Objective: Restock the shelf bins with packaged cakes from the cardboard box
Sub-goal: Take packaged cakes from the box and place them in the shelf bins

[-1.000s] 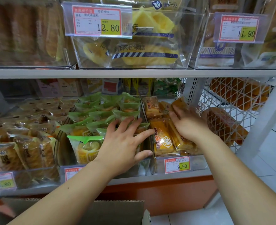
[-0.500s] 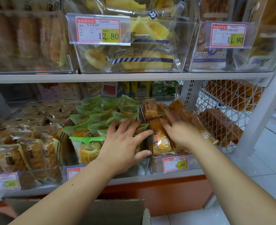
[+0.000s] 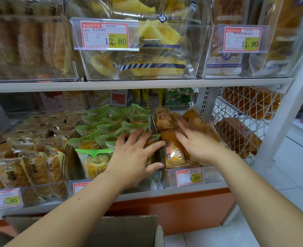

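On the lower shelf a clear bin (image 3: pixel 70 163) holds several green-wrapped cakes (image 3: pixel 95 157). My left hand (image 3: pixel 134 157) lies flat on the green packs at the bin's right front, fingers spread, thumb over the bin's edge. Beside it, another clear bin (image 3: pixel 209 175) holds orange-wrapped cakes (image 3: pixel 173 152). My right hand (image 3: pixel 197 145) presses flat on those orange packs, fingers apart and pointing back into the shelf. The cardboard box (image 3: pixel 129 230) sits open below my arms at the bottom edge; its inside is hidden.
The upper shelf (image 3: pixel 140 84) carries clear bins of yellow cakes (image 3: pixel 147 68) with price tags. Brown-wrapped cakes (image 3: pixel 31 172) fill the bin at the left. A white wire basket (image 3: pixel 239 122) of bread hangs at the right, beside a white upright post (image 3: pixel 280 125).
My right hand has slid left and forward across the orange packs. My left hand has stayed on the green packs. The camera has tilted slightly upward.
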Tool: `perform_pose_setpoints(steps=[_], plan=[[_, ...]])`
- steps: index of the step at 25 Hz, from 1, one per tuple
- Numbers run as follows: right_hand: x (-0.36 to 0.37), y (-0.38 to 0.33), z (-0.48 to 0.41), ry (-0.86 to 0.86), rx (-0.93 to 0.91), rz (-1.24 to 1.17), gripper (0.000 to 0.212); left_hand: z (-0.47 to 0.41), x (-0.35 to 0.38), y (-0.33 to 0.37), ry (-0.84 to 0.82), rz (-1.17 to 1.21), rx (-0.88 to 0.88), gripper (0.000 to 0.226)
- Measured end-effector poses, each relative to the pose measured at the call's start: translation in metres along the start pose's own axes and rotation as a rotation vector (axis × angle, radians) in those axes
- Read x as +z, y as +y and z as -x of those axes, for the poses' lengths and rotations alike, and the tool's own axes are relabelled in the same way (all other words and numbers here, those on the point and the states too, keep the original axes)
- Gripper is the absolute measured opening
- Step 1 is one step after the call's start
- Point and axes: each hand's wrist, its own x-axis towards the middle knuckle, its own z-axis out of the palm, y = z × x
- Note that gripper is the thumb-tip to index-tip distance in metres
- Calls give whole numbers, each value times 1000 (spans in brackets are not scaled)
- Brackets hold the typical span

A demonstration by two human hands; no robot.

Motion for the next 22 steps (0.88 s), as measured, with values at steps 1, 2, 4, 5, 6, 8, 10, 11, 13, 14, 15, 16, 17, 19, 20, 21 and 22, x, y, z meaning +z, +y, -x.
perform_pose_setpoints(steps=[1,2,4,5,6,8,10,11,13,14,15,16,17,19,20,21,22], plan=[[-3,4,8,-5,4,48,59,0,0,0,1,-4,-3,63],[-2,6,16,-16,3,99,60,0,0,0,-1,-6,-4,63],[7,7,29,-34,-5,172,60,0,-1,1,-5,-9,0,63],[13,6,33,-31,-13,204,59,0,-2,1,-11,-6,2,63],[19,5,35,-21,-24,231,58,0,-2,2,-17,-4,2,63],[23,4,35,-18,-33,245,56,0,-3,3,-30,0,-1,63],[19,6,34,-17,-22,202,54,-2,-5,3,-44,22,-6,63],[17,7,34,-7,-18,174,53,-2,-5,4,-51,44,-13,63],[15,5,36,49,-26,73,50,-1,-8,2,-64,93,-16,64],[13,2,37,99,-39,-22,49,0,-11,0,-55,122,-8,65],[11,-3,37,155,-50,-140,48,1,-14,-3,-35,157,2,64],[8,-10,37,214,-52,-252,47,4,-18,-6,-3,190,22,62],[6,-19,36,279,-52,-341,46,9,-22,-9,40,212,45,58],[5,-36,37,416,-72,-463,43,26,-31,-15,126,243,83,49],[6,-46,40,469,-101,-511,41,38,-35,-20,157,259,86,46],[7,-57,46,497,-144,-541,38,53,-39,-24,178,268,77,44],[11,-68,54,500,-195,-552,37,71,-43,-28,185,269,56,44]])
